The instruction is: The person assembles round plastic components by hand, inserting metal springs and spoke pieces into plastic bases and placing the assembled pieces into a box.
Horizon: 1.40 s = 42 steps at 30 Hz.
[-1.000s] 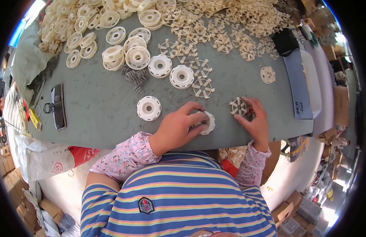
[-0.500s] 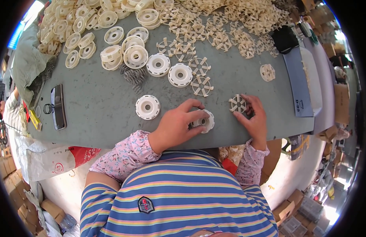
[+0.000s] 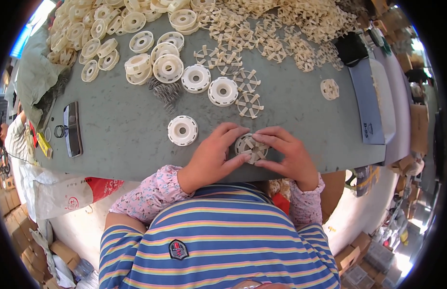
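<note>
Close to the table's front edge, my left hand (image 3: pixel 215 150) curls around the left side of a round white plastic ring part (image 3: pixel 240 144). My right hand (image 3: pixel 287 156) pinches a cream spoked plastic wheel (image 3: pixel 257 153), which lies over the ring part; whether it is seated in it I cannot tell. Left of my hands rests a white slotted disc (image 3: pixel 183 130). Beyond them lie another white slotted disc (image 3: pixel 222 91) and a loose spoked wheel (image 3: pixel 249 105). A small heap of thin grey wire springs (image 3: pixel 165 92) sits beside the discs.
Piles of cream ring parts (image 3: pixel 98 29) and spoked wheels (image 3: pixel 300 24) cover the far side. A phone (image 3: pixel 72 130) lies at the left, a blue-grey box (image 3: pixel 366 103) stands at the right. One cream part (image 3: pixel 329 89) lies near the box. Another person (image 3: pixel 16 135) is at far left.
My right hand has moved left with the spoked wheel, bringing it from beside the ring part to over it. My left hand has stayed on the ring part.
</note>
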{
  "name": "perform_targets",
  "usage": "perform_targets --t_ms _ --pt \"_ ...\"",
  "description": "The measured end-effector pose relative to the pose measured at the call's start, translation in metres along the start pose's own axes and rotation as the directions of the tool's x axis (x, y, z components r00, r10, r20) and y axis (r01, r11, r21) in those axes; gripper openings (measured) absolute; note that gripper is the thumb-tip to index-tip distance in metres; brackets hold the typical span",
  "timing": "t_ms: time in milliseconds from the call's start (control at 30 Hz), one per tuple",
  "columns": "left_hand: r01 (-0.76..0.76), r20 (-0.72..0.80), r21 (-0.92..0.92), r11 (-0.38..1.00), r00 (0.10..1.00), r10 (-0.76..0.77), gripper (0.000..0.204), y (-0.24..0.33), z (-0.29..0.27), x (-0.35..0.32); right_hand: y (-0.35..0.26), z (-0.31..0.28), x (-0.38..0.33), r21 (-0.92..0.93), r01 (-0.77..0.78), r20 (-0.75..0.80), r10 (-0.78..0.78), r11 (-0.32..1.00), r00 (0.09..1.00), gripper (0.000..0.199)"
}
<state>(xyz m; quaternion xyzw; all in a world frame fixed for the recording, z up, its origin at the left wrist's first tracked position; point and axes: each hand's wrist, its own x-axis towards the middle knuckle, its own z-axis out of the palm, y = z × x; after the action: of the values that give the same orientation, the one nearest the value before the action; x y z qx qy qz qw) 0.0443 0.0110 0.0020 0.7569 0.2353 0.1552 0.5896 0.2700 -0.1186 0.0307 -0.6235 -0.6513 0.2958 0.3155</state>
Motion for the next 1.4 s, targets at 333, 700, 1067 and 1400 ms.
perform_targets --t_ms 333,700,1067,1400 --pt "-0.116 -0.004 0.027 0.993 0.993 0.116 0.061 -0.015 0.004 0.003 0.003 0.02 -0.009 -0.037 -0.068 -0.049 0.066 0.997 0.997 0.061" --pt "0.036 -0.278 0.576 0.816 0.948 0.154 0.072 -0.015 -0.03 0.06 0.031 0.013 0.04 -0.251 -0.046 -0.314 -0.037 0.967 0.949 0.039" --pt "-0.168 0.059 0.317 0.933 0.986 0.157 0.076 -0.009 -0.006 -0.009 0.033 0.018 -0.032 0.747 -0.352 -0.116 0.632 0.563 0.766 0.023" --pt "0.17 0.185 -0.831 0.53 0.982 -0.024 0.096 0.002 -0.013 -0.007 -0.042 0.035 0.002 -0.088 0.109 -0.428 -0.136 0.99 0.894 0.044"
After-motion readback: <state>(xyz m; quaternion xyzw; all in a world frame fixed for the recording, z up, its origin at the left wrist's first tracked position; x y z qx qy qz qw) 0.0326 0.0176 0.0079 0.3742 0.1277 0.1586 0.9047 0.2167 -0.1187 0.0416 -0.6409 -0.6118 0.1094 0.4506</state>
